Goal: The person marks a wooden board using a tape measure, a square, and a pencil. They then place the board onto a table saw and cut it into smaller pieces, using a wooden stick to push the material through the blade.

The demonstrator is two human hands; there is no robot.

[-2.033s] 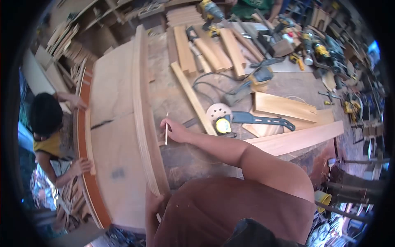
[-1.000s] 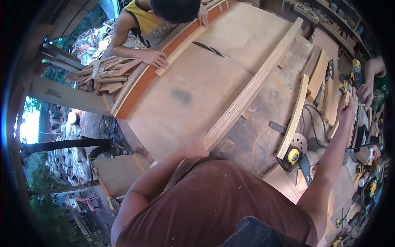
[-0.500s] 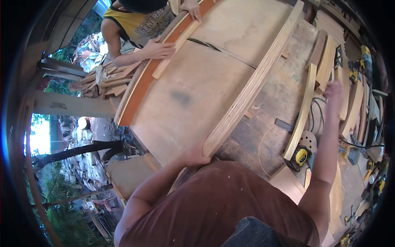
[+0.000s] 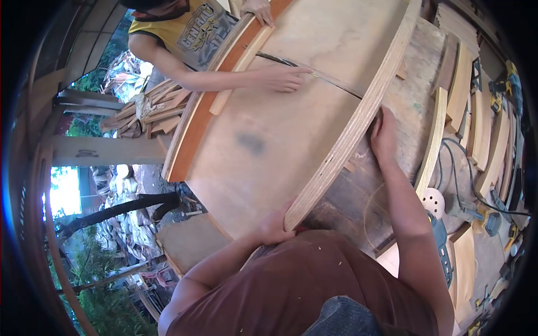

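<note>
A long, slightly curved plywood-edged beam (image 4: 353, 126) runs diagonally along the near side of a broad wooden panel (image 4: 263, 151). My left hand (image 4: 274, 227) is closed around the beam's lower end, close to my shirt. Halfway up, my right hand (image 4: 384, 137) is at the beam's outer side, its fingers extended and a gap showing beside the thumb. Whether its fingertips press on the wood is hard to see. Across from me, a co-worker's hand (image 4: 286, 78) lies on the panel by a dark seam (image 4: 336, 83); the other hand (image 4: 259, 11) rests on the far reddish-brown edge (image 4: 193, 140).
On the workbench (image 4: 417, 89) to the right lie a curved wooden strip (image 4: 432, 140), several more curved pieces (image 4: 459, 84), a perforated sanding disc (image 4: 432, 201), a black cable (image 4: 455, 168) and a yellow drill (image 4: 511, 84). Scrap wood (image 4: 159, 109) is piled behind the panel.
My right hand has come left from the curved pieces on the bench to the beam. The co-worker's nearer hand has moved from the far edge onto the panel. My left hand stays on the beam's end.
</note>
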